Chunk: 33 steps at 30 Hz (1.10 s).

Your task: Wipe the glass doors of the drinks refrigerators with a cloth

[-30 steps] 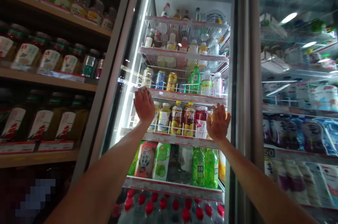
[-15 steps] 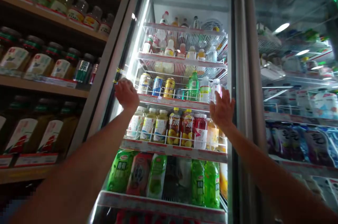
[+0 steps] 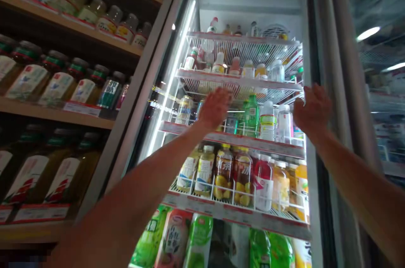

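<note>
A tall lit refrigerator point(image 3: 249, 217) stands in front of me, stocked with bottles, cans and cartons. My left hand point(image 3: 216, 108) is raised before its middle shelves, blurred, hiding part of the can row; it shows nothing held. Near the right door frame is my right hand point(image 3: 312, 105), its fingers partly bent and blurred, so its grip is unclear. Between the hands stand a green bottle point(image 3: 252, 116) and a white-capped bottle point(image 3: 285, 124). Lower down are brown tea bottles point(image 3: 224, 171) and a red bottle point(image 3: 263, 181).
Wooden shelves point(image 3: 57, 115) at the left carry rows of jars and large dark bottles point(image 3: 60, 171). A metal door frame point(image 3: 344, 91) borders the refrigerator at the right, beside another glass-fronted cooler point(image 3: 379, 70).
My left hand has moved right, across the can shelf. My right hand has moved right and slightly up to the frame. The view has shifted, with the refrigerator appearing larger and farther right.
</note>
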Available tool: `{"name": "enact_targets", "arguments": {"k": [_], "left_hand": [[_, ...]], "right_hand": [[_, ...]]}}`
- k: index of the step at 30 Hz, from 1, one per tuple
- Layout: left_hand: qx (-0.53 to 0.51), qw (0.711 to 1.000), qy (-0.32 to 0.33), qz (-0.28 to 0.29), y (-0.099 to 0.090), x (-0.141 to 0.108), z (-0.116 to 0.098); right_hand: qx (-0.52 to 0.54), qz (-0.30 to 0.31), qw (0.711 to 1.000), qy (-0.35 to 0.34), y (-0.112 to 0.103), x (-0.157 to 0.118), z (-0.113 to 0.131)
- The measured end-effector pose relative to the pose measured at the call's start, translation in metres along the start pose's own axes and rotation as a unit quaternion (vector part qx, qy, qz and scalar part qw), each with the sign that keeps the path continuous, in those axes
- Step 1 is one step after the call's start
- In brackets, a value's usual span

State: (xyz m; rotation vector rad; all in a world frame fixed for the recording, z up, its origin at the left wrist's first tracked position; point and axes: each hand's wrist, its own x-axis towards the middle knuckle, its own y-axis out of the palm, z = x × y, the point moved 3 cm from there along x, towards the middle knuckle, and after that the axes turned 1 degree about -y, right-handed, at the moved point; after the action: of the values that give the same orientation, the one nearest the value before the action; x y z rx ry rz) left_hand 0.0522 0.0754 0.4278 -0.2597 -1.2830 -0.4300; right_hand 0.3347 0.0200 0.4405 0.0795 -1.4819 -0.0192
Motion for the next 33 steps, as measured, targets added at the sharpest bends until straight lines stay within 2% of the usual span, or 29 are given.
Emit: {"name": "enact_targets", "arguments": {"k": [1, 3, 4, 5, 6, 7, 10, 11, 12, 13, 14, 16, 17, 18, 19, 20, 21, 23, 24, 25, 26, 27, 29, 30, 31, 32, 33], "left_hand": [[0.016, 0.996, -0.077, -0.040, -0.014, 0.004, 0.035], [0.036, 0.981, -0.164, -0.094, -0.037, 0.011, 0.089], [0.042, 0.974, -0.190, -0.115, -0.043, 0.015, 0.101], [0.045, 0.970, -0.202, -0.128, -0.043, 0.019, 0.099], [0.042, 0.973, -0.188, -0.124, -0.038, 0.025, 0.084], [0.027, 0.986, -0.136, -0.097, -0.027, 0.031, 0.056], [0.003, 0.999, 0.003, -0.042, 0.015, 0.050, -0.043], [-0.012, 0.997, 0.066, -0.021, 0.026, 0.056, -0.066], [-0.017, 0.995, 0.102, -0.005, 0.031, 0.061, -0.075], [-0.022, 0.992, 0.125, 0.009, 0.032, 0.067, -0.071], [-0.023, 0.993, 0.111, 0.016, 0.028, 0.073, -0.054], [-0.011, 1.000, 0.005, -0.011, 0.010, 0.086, 0.003], [0.003, 0.997, -0.067, -0.047, 0.000, 0.093, 0.031], [0.019, 0.987, -0.138, -0.086, -0.007, 0.098, 0.054], [0.029, 0.977, -0.178, -0.110, -0.011, 0.103, 0.065], [0.030, 0.979, -0.172, -0.104, -0.010, 0.109, 0.064], [0.019, 0.989, -0.122, -0.076, -0.004, 0.114, 0.054], [-0.018, 0.999, 0.034, 0.021, 0.013, 0.122, 0.020], [-0.029, 0.994, 0.084, 0.057, 0.018, 0.124, 0.009], [-0.034, 0.991, 0.105, 0.078, 0.021, 0.127, 0.007], [-0.028, 0.993, 0.086, 0.074, 0.019, 0.132, 0.014], [-0.016, 0.998, 0.038, 0.055, 0.014, 0.137, 0.029], [0.024, 0.992, -0.118, -0.042, 0.000, 0.147, 0.072], [0.033, 0.985, -0.154, -0.069, -0.005, 0.152, 0.086], [0.037, 0.981, -0.170, -0.089, -0.007, 0.157, 0.094], [0.030, 0.983, -0.154, -0.100, -0.005, 0.161, 0.091], [0.013, 0.990, -0.108, -0.088, 0.000, 0.165, 0.080]], "right_hand": [[0.004, 0.000, 1.000, 0.001, -0.001, 0.013, -0.001], [0.009, 0.005, 1.000, -0.015, 0.000, 0.040, -0.002], [0.011, 0.008, 1.000, -0.024, 0.002, 0.053, -0.001], [0.011, 0.009, 1.000, -0.027, 0.005, 0.064, 0.001], [0.013, 0.010, 0.999, -0.028, 0.008, 0.075, 0.003], [0.015, 0.010, 0.999, -0.026, 0.012, 0.084, 0.006], [0.022, 0.002, 1.000, -0.012, 0.023, 0.103, 0.016], [0.025, -0.003, 1.000, -0.008, 0.026, 0.106, 0.019], [0.029, -0.009, 1.000, -0.006, 0.028, 0.108, 0.020], [0.033, -0.015, 0.999, -0.006, 0.031, 0.109, 0.021], [0.037, -0.020, 0.999, -0.011, 0.033, 0.109, 0.021], [0.043, -0.025, 0.998, -0.032, 0.036, 0.108, 0.020], [0.044, -0.027, 0.998, -0.042, 0.038, 0.108, 0.020], [0.043, -0.027, 0.998, -0.048, 0.040, 0.108, 0.020], [0.040, -0.029, 0.998, -0.048, 0.041, 0.108, 0.021], [0.038, -0.032, 0.998, -0.046, 0.041, 0.109, 0.022], [0.036, -0.031, 0.998, -0.045, 0.040, 0.111, 0.023], [0.033, -0.021, 0.998, -0.048, 0.035, 0.118, 0.024], [0.031, -0.014, 0.998, -0.048, 0.031, 0.123, 0.023], [0.027, -0.008, 0.999, -0.045, 0.026, 0.129, 0.020], [0.023, -0.005, 0.999, -0.037, 0.021, 0.134, 0.016], [0.018, -0.004, 0.999, -0.026, 0.016, 0.140, 0.010], [0.013, -0.005, 1.000, -0.009, 0.011, 0.148, 0.001], [0.014, -0.004, 1.000, -0.007, 0.010, 0.150, -0.001], [0.015, -0.003, 1.000, -0.010, 0.011, 0.152, 0.000], [0.020, -0.004, 1.000, -0.017, 0.014, 0.153, 0.004], [0.026, -0.006, 0.999, -0.028, 0.017, 0.154, 0.011]]}}
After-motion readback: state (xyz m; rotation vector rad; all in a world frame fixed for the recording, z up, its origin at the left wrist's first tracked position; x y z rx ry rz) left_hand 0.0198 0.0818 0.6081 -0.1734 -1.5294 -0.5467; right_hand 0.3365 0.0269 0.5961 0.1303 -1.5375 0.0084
